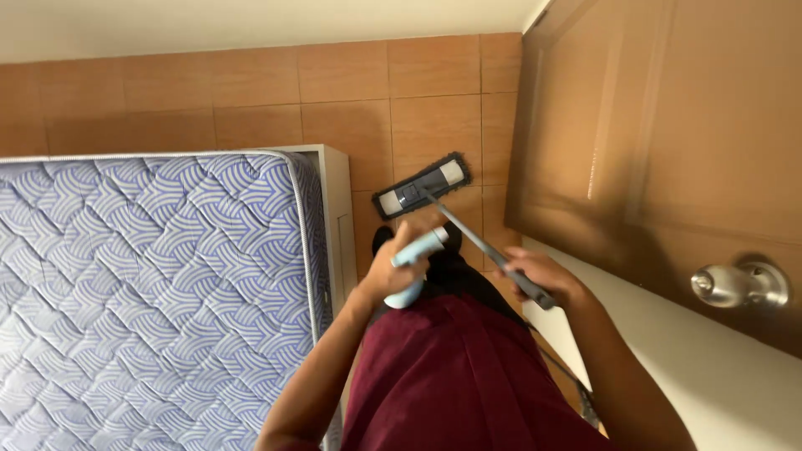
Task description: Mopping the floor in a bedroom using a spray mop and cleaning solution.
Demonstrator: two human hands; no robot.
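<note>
Maroon shirt nearest, then both hands: left hand clamped on pale blue spray bottle, right hand closed round grey mop handle. Handle's long axis runs from right hand forward-left down to flat mop head on brown tile floor, beyond left hand. Quilted blue mattress left, wooden door with round metal knob right. No labels visible

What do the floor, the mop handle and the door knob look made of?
Floor: glazed ceramic tile, by the look; orange-brown squares with grout lines and a soft sheen. Mop handle, in the right hand: a thin grey pole, probably metal or plastic; the look leaves it open. Door knob: polished silver metal, showing bright reflections.
</note>
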